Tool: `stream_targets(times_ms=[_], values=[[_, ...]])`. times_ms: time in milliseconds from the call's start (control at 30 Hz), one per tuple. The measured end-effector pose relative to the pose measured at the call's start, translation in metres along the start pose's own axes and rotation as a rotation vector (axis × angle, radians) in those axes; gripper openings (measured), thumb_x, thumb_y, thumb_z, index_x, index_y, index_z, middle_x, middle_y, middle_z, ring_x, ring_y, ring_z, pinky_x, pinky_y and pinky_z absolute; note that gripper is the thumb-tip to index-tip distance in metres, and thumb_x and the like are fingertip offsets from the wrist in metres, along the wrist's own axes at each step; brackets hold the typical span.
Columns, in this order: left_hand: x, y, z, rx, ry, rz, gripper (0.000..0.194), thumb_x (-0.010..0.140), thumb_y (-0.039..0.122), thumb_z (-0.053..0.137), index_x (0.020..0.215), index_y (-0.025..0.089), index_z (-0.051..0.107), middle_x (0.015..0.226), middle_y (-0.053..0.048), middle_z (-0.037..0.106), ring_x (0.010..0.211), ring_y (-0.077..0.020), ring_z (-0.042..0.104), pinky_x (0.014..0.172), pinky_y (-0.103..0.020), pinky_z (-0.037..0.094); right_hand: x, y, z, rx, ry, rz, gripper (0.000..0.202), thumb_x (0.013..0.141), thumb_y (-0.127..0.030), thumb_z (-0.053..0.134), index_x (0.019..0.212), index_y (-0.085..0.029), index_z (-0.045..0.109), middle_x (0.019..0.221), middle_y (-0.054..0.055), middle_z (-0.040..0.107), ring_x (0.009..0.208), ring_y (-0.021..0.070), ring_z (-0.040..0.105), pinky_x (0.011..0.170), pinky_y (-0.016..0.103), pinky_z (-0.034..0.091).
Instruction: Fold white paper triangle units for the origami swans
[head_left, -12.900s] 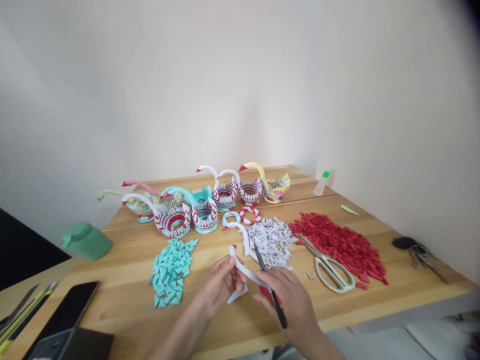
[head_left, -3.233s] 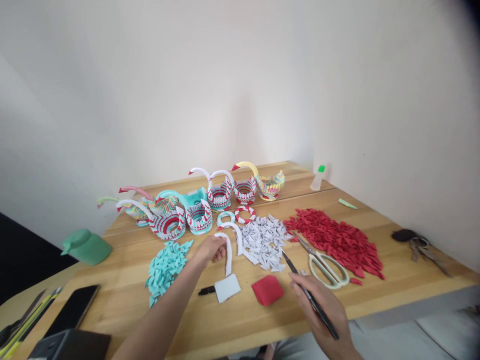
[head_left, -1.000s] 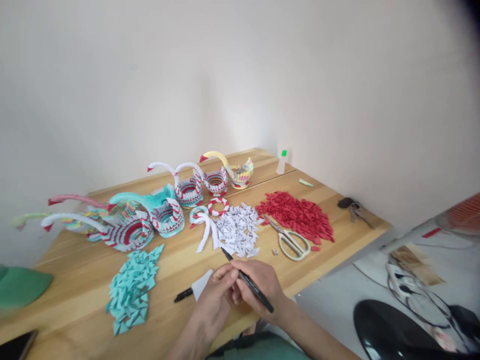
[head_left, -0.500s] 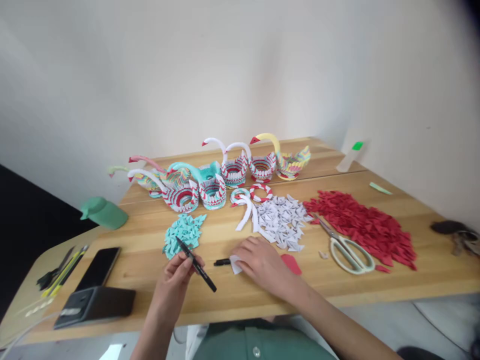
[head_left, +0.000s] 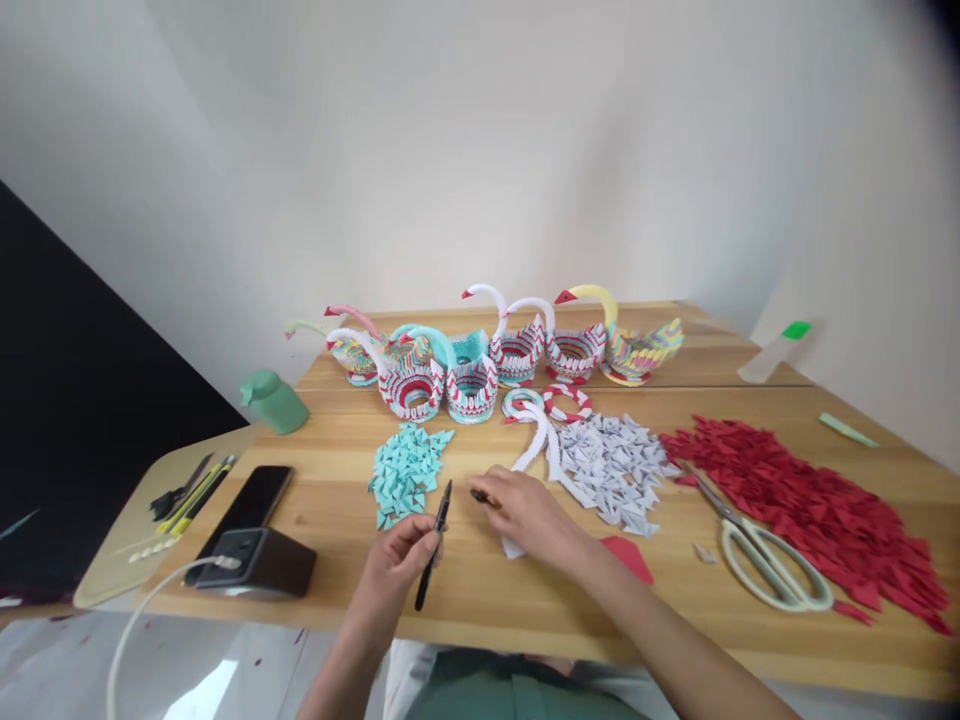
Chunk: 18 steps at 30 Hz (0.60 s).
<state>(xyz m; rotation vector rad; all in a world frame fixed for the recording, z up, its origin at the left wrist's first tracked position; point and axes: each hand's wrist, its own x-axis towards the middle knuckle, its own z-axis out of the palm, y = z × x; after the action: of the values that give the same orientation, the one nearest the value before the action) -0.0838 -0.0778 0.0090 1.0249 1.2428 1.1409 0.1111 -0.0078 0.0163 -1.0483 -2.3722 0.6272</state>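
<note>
Pen [head_left: 425, 585] has been swung toward the right hand [head_left: 529, 512], pinched by the left hand [head_left: 401, 556], and a short black piece [head_left: 482, 496] has been lifted from the table [head_left: 337, 510] by the right hand's nearly closed fingers; so, it seems, both are brought near each other. Slim and smooth is the pen; beside the right forearm, flat red paper [head_left: 630, 560] is seen; the piece, perhaps a cap, looks rounded.
</note>
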Motion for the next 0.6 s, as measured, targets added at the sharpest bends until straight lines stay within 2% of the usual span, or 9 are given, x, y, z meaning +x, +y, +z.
stream_targets(times_ms=[133, 233, 400, 600], values=[[0.003, -0.006, 0.004, -0.004, -0.063, -0.020, 0.033, 0.067, 0.046, 0.069, 0.073, 0.014, 0.061, 0.058, 0.002, 0.050, 0.058, -0.0115, 0.041, 0.058, -0.021, 0.033, 0.001, 0.005, -0.011, 0.707, 0.175, 0.250, 0.029, 0.083, -0.026, 0.056, 0.111, -0.019, 0.058, 0.077, 0.000, 0.058, 0.069, 0.0135, 0.057, 0.065, 0.025, 0.044], [0.004, -0.009, 0.008, 0.011, -0.085, -0.011, 0.032, 0.068, 0.045, 0.068, 0.074, 0.014, 0.062, 0.060, 0.002, 0.050, 0.059, -0.0115, 0.041, 0.058, -0.021, 0.033, -0.002, 0.005, -0.010, 1.052, 0.237, 0.352, 0.032, 0.080, -0.033, 0.062, 0.108, -0.018, 0.059, 0.076, 0.000, 0.058, 0.069, 0.0123, 0.058, 0.067, 0.026, 0.046], [0.005, -0.007, 0.014, 0.038, -0.128, -0.021, 0.030, 0.068, 0.043, 0.068, 0.071, 0.014, 0.061, 0.060, 0.002, 0.049, 0.059, -0.0111, 0.040, 0.058, -0.021, 0.032, -0.007, 0.003, -0.008, 1.237, 0.209, 0.366, 0.034, 0.075, -0.036, 0.069, 0.103, -0.018, 0.061, 0.081, 0.001, 0.061, 0.070, 0.0117, 0.058, 0.067, 0.025, 0.046], [0.006, -0.006, 0.016, 0.046, -0.144, -0.030, 0.029, 0.066, 0.042, 0.070, 0.071, 0.014, 0.062, 0.060, 0.002, 0.047, 0.057, -0.0107, 0.038, 0.056, -0.021, 0.030, -0.008, 0.006, -0.009, 1.224, 0.254, 0.365, 0.032, 0.076, -0.035, 0.068, 0.102, -0.018, 0.060, 0.081, 0.001, 0.061, 0.070, 0.0116, 0.057, 0.067, 0.024, 0.046]])
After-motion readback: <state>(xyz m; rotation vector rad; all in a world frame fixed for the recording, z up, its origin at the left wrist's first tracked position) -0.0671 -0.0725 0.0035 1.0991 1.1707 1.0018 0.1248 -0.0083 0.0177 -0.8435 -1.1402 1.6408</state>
